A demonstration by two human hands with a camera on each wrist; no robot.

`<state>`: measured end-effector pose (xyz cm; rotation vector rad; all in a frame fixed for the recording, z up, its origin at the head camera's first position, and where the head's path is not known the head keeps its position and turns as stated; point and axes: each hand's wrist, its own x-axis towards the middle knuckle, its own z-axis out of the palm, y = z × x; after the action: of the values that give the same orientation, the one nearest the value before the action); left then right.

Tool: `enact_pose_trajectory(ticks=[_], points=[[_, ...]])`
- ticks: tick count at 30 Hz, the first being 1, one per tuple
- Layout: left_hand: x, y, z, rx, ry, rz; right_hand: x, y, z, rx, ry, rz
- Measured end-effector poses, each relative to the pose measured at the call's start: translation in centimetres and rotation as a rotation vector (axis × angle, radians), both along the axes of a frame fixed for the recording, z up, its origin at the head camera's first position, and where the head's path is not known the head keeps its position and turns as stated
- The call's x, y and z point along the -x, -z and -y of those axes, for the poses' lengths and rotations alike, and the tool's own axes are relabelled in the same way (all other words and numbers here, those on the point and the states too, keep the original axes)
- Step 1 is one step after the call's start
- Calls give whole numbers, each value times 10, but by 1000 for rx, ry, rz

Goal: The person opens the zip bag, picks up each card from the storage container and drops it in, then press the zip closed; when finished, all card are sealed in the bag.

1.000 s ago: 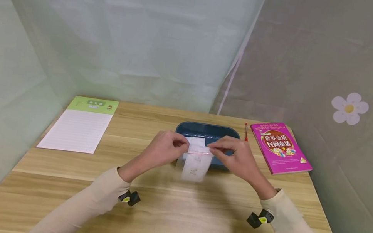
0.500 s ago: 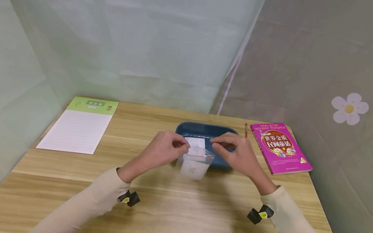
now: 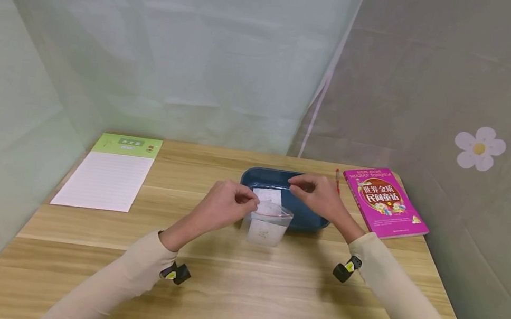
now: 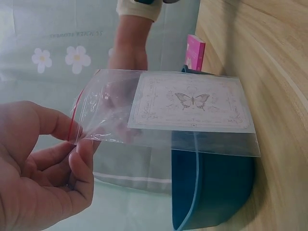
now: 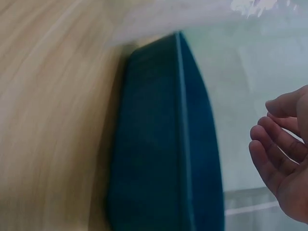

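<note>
A clear zip bag (image 4: 110,106) with a red line along its mouth hangs from my left hand (image 3: 227,201), which pinches one top corner between thumb and forefinger. Inside it lies a white card (image 4: 192,102) printed with a butterfly. My right hand (image 3: 320,195) is above the right part of a dark blue tray (image 3: 307,220), apart from the bag, with its fingers loosely bent and nothing between them. Within the tray, another pale card or paper (image 3: 268,195) shows behind the bag, partly hidden by it.
On the table's left lies a lined writing pad (image 3: 105,178) with a green top. To the right of the tray are a red pen (image 3: 337,180) and a magenta book (image 3: 384,203). Fabric curtains (image 3: 191,56) stand behind the table.
My right hand has let go of the bag's right corner and moved slightly right and up over the tray. The left hand stays in place, and the bag now hangs from it alone.
</note>
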<state>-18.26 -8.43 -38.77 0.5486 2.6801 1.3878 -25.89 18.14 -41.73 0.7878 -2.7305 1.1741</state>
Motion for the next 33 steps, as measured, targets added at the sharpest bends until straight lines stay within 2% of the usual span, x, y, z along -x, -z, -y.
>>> enact_pose_trajectory(ticks=[10,15,24,33], points=[[1,3,1,6,17,-17,29,33,2,-88,-23,120],[0,3,1,6,22,-15,42,48,5,-142,-47,120],[-1,2,2,15,21,-22,54,60,17,-237,-63,103],[-1,3,2,18,30,-33,56,65,25,-349,-83,154]])
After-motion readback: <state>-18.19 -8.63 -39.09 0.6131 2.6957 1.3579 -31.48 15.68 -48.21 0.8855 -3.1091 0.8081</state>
